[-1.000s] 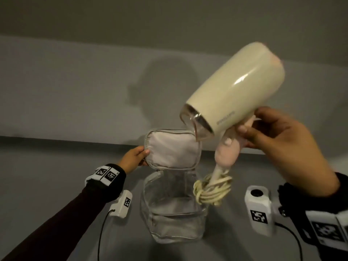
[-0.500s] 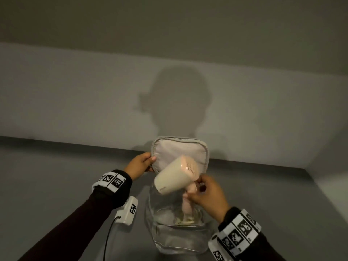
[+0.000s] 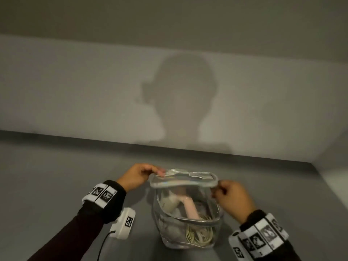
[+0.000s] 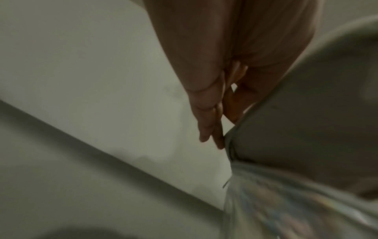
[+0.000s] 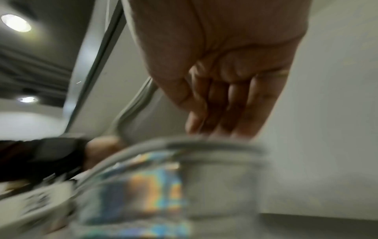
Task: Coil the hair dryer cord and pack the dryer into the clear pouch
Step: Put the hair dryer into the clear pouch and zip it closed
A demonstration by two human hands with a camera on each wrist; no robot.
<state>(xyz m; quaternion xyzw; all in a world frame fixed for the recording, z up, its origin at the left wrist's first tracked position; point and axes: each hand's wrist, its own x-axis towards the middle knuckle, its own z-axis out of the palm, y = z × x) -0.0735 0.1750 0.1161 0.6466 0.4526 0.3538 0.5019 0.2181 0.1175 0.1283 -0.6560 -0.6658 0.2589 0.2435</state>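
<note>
Your left hand (image 3: 138,176) has its grip pinched on the far-left corner of the grey-edged flap lid (image 3: 183,178) of the clear plastic pouch (image 3: 188,223), thumb and fingertips closed on the rim. Your right hand (image 3: 232,199) is at the lid's right corner with fingers curled against the edge; in the right wrist view the fingers (image 5: 231,110) curl down onto the grey rim (image 5: 204,143), though blur hides how firmly they hold. The lid lies folded over the pouch mouth, with its near side standing apart from the pouch's own rim.

The pouch stands on the grey tabletop (image 3: 56,181), near you and between your wrists. Inside it, the cream hair dryer (image 3: 168,203) lies tilted with its pink handle (image 3: 190,207) slanting down to the right. The coiled cream cord (image 3: 199,237) sits at the bottom, on the near side. A white tagged box (image 3: 124,226) with a black cable sits just beside your left wrist.
</note>
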